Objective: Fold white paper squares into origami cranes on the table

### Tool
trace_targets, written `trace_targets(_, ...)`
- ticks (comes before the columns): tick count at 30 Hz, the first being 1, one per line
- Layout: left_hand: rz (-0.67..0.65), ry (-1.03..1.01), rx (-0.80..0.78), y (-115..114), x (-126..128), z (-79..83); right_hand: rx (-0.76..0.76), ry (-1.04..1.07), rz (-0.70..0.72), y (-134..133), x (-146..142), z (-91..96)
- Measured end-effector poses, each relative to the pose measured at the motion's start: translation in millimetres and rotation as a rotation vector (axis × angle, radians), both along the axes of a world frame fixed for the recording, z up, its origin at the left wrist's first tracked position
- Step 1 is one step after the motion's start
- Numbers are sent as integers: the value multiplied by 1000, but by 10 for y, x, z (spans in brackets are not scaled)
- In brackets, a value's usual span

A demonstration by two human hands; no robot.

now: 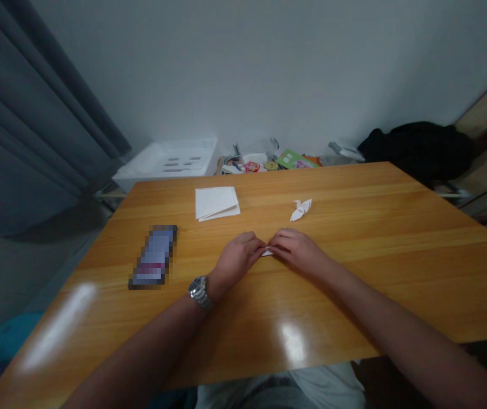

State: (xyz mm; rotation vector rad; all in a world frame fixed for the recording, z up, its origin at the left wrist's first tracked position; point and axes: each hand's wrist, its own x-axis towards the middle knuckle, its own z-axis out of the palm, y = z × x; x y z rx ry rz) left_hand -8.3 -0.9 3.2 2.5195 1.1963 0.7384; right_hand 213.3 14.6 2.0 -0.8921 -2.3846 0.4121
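My left hand, with a metal watch on its wrist, and my right hand meet at the middle of the wooden table. Both hands have their fingers curled and pinch a small folded piece of white paper, of which only a sliver shows between the fingertips. A finished white paper crane lies just beyond my right hand. A stack of white paper sheets rests farther back, beyond my left hand.
A phone lies on the table left of my left hand. Behind the table stand a white plastic bin, some colourful clutter and a black garment. A grey curtain hangs at the left.
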Motion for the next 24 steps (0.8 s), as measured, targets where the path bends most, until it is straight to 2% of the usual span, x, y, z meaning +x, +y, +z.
trace_targets(9, 54, -116, -28, 18, -98, 44, -40, 73, -53, 56, 127, 9)
trace_targets(24, 14, -9, 14, 23, -57, -10, -27, 86, -65, -10, -12, -6)
